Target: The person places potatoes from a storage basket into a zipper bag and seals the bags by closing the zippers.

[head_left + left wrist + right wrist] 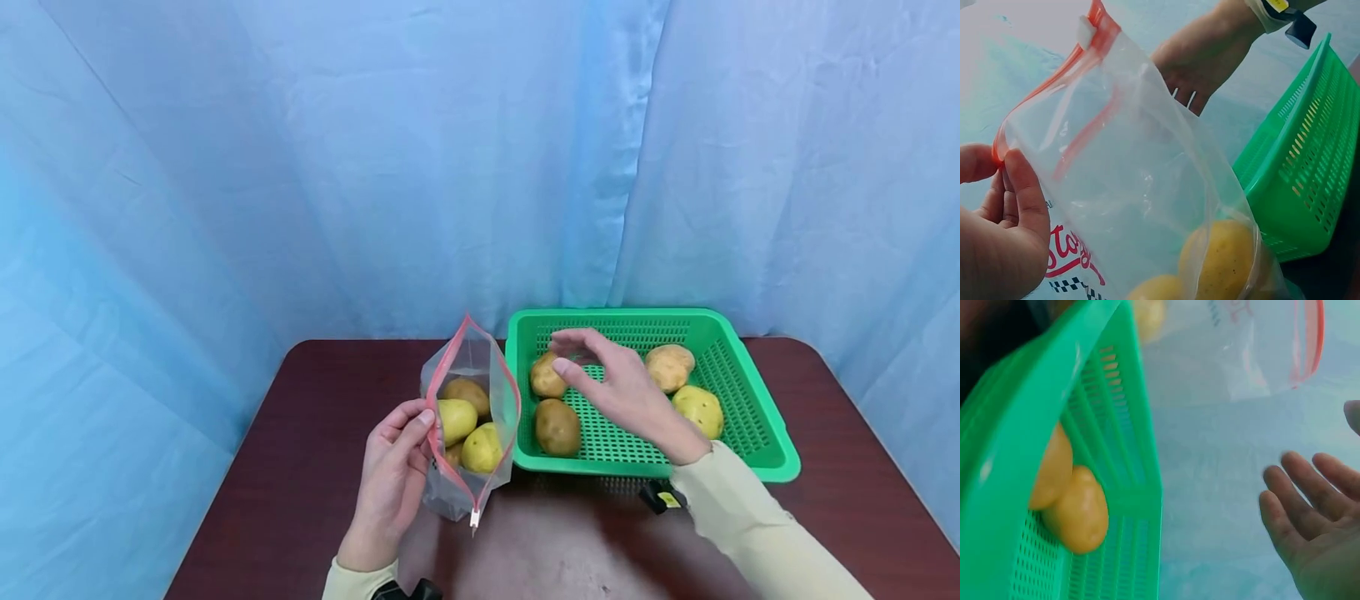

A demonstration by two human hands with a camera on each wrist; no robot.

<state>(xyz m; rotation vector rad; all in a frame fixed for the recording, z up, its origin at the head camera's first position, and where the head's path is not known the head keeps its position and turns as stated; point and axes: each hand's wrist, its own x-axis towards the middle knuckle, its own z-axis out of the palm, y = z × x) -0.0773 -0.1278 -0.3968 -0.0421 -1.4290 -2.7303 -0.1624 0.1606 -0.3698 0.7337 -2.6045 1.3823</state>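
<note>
My left hand [396, 467] pinches the red-edged rim of a clear zip bag [504, 450] between thumb and fingers, and the bag's mouth gapes wide. Several potatoes [482, 448] lie inside it; in the left wrist view yellow potatoes [1219, 259] show through the plastic near its bottom. Over the green basket [780, 467] is my right hand [626, 392], holding nothing, its fingers spread loosely in the right wrist view. Below and beside that hand, brown potatoes [558, 427] sit along the basket's left side. A pale potato [670, 367] and a yellow-green potato [699, 410] lie toward its right.
Both stand on a dark red-brown table [300, 467], the basket directly right of the bag. A white slider [475, 518] hangs at the near end of the bag's zip. Blue curtains [450, 167] rise behind the table and at its sides.
</note>
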